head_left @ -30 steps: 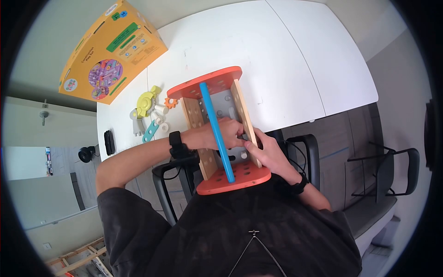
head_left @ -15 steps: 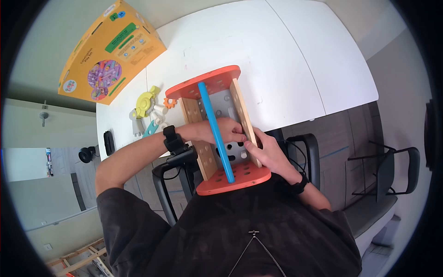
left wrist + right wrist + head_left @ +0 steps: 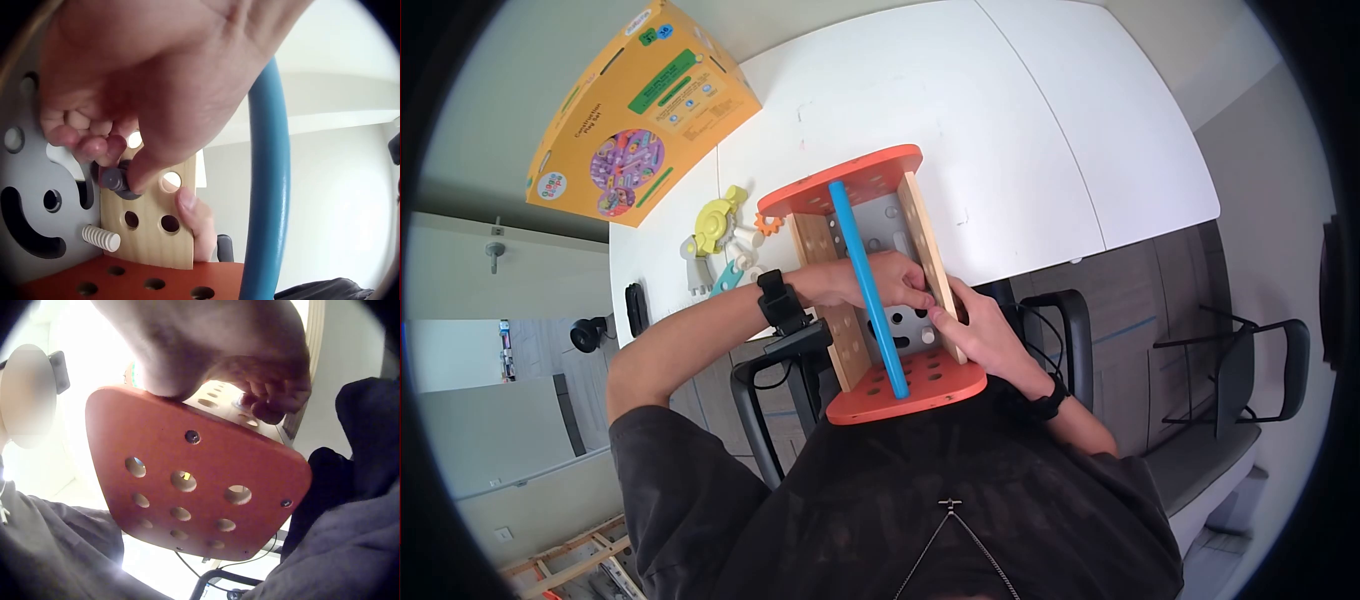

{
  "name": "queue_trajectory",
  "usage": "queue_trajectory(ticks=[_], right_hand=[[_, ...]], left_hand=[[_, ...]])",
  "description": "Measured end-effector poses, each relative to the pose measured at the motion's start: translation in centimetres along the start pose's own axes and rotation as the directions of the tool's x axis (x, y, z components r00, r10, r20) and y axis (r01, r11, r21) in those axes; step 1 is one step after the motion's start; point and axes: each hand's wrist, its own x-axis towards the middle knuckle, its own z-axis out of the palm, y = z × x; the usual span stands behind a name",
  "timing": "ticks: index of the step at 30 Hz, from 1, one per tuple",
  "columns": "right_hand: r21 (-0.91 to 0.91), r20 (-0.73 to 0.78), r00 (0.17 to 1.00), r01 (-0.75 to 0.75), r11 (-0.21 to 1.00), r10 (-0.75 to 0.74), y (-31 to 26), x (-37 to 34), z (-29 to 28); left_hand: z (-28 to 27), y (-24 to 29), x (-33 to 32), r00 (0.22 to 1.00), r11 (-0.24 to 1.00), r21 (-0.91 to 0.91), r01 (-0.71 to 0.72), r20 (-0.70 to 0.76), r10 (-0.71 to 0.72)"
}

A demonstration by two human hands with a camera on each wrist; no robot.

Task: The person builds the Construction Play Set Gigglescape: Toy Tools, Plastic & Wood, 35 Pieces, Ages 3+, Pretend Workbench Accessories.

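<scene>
A toy toolbox with orange-red end panels (image 3: 905,390), pale wooden side panels (image 3: 930,245) and a blue bar handle (image 3: 865,270) is tilted against the person's front. Under the handle, my left hand (image 3: 890,278) reaches inside it. In the left wrist view, that thumb and finger pinch a dark grey bolt (image 3: 115,180) with a wider collar, at a hole in the side panel. My right hand (image 3: 985,328) grips the same panel from outside, its thumb over the edge. A white threaded bolt (image 3: 101,239) sticks out of the grey base (image 3: 31,187) nearby.
On the white table (image 3: 1000,150) lie a yellow-green toy tool (image 3: 716,225), an orange gear (image 3: 769,223), a teal strip (image 3: 727,278) and a black case (image 3: 636,308). A yellow box (image 3: 650,120) stands at the back left. Black chair armrests (image 3: 1075,340) flank the person.
My left wrist has turned and the hand has shifted slightly up inside the toolbox, uncovering more of the grey base. My right hand keeps its grip on the side panel.
</scene>
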Motion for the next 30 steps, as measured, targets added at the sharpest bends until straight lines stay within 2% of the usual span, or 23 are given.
queue_trajectory(ticks=[7, 13, 15, 16, 17, 19, 22, 24, 25, 27, 28, 30], right_hand=[[-0.011, 0.002, 1.000, -0.018, 1.000, 0.018, 0.0, 0.0, 0.0], [-0.035, 0.012, 1.000, -0.017, 0.999, 0.018, 0.1, 0.2, -0.3], [-0.042, 0.013, 1.000, -0.021, 0.999, 0.022, -0.2, 0.1, -0.4], [-0.042, 0.018, 0.999, -0.032, 0.999, 0.032, -0.2, 0.1, -0.4], [-0.042, 0.023, 0.999, -0.040, 0.998, 0.041, -0.2, 0.1, -0.4], [-0.065, 0.035, 0.997, -0.064, 0.996, 0.067, -0.2, 0.1, -0.5], [-0.137, 0.062, 0.991, -0.108, 0.985, 0.118, -1.0, 0.0, -0.9], [-0.194, 0.078, 0.984, -0.145, 0.970, 0.162, -2.0, -0.4, -1.2], [-0.212, 0.091, 0.982, -0.146, 0.966, 0.168, -2.0, -0.4, -1.3], [-0.253, 0.122, 0.977, -0.142, 0.957, 0.177, -1.9, -0.3, -1.4], [-0.187, 0.159, 0.971, -0.150, 0.971, 0.180, -1.7, -0.1, -1.4], [-0.055, 0.227, 0.957, -0.171, 0.984, 0.179, -0.6, 0.1, -1.2]], left_hand=[[0.3, 0.4, -0.3, 1.000, 0.999, -0.041, -0.007, -0.017, 0.007], [0.8, 2.8, -3.0, 0.986, 0.955, 0.254, 0.152, -0.104, -0.129], [0.9, 2.6, -5.2, 0.980, 0.902, 0.428, 0.050, -0.196, 0.039], [0.9, 2.5, -6.6, 0.965, 0.858, 0.513, 0.011, -0.231, 0.126], [1.0, 2.6, -8.0, 0.952, 0.728, 0.686, 0.010, -0.228, 0.202], [1.2, 3.4, -10.7, 0.924, 0.375, 0.926, 0.036, -0.174, 0.341], [1.6, 5.3, -12.6, 0.931, 0.522, 0.844, 0.126, -0.282, 0.231], [1.3, 5.9, -13.2, 0.953, 0.875, 0.471, 0.113, -0.301, 0.039], [1.3, 5.9, -13.4, 0.961, 0.967, 0.228, 0.116, -0.271, -0.052], [1.8, 4.4, -13.1, 0.976, 0.999, -0.039, -0.006, -0.218, -0.003], [2.0, 3.9, -13.1, 0.979, 0.983, -0.172, -0.067, -0.202, 0.031], [2.6, 4.3, -13.0, 0.980, 0.967, -0.251, -0.034, -0.200, -0.017]])
